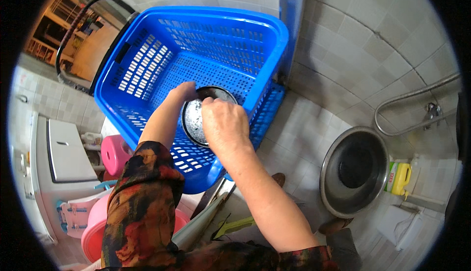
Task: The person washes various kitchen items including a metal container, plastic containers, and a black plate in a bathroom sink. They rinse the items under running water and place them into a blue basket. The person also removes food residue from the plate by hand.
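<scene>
A round metal vessel (192, 118) with a dark rim sits inside a large blue plastic basket (211, 44), close to its near right corner. Its shiny surface looks speckled and is partly covered by my hands. My right hand (225, 124) is clenched at the vessel, fingertips hidden beneath the knuckles. At the far left of the rim is my left hand (184, 91); its fingers are blurred, so their grip is unclear. The basket has slotted walls, a perforated floor and a black handle (60, 46) swung out to the left.
At right, a wide metal basin (379, 197) stands on the tiled floor beside a yellow jug (401, 179) and below a shower hose (397, 96). A pink stool (114, 155), pink basin (88, 236) and white lidded appliance (71, 153) stand left. Tiled walls (342, 32) rise beyond.
</scene>
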`<control>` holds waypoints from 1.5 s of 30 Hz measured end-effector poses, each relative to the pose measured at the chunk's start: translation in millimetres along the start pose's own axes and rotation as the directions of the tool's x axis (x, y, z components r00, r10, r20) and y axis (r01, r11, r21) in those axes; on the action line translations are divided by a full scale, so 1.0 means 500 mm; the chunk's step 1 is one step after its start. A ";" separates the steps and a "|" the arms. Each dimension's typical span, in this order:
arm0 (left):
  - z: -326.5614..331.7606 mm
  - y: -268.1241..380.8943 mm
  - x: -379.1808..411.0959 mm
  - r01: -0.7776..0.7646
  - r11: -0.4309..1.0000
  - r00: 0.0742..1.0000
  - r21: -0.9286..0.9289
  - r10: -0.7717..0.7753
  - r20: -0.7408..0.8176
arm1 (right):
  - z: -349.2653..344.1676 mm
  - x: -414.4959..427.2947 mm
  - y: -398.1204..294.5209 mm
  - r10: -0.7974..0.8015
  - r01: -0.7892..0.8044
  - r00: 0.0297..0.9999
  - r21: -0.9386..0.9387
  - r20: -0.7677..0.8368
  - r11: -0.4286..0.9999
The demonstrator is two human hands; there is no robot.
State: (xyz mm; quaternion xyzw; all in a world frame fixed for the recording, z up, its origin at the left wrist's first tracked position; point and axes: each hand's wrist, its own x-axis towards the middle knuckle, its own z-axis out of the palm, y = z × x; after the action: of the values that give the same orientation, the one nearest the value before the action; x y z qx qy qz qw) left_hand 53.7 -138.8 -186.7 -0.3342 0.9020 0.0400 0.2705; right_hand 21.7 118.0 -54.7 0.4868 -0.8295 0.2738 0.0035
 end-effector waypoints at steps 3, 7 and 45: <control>0.047 -0.027 0.027 0.023 1.000 0.998 -0.004 -0.023 0.050 | 0.004 0.000 -0.003 0.006 -0.004 0.999 0.034 -0.045 0.999; 0.042 0.000 0.023 0.087 0.996 0.992 -0.033 -0.084 0.096 | -0.003 0.000 0.006 -0.001 0.003 0.999 0.044 -0.044 0.999; -0.113 0.089 -0.228 0.130 0.717 0.979 -0.685 -0.203 -0.027 | -0.219 -0.394 0.332 0.555 -0.314 0.830 0.874 0.062 0.371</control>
State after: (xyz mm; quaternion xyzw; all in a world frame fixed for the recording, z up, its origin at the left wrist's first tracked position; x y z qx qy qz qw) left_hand 71.7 -52.1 -84.7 -0.4910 0.8033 0.3258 0.0867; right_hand -37.7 389.3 -90.0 0.1471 -0.6727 0.6944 -0.2090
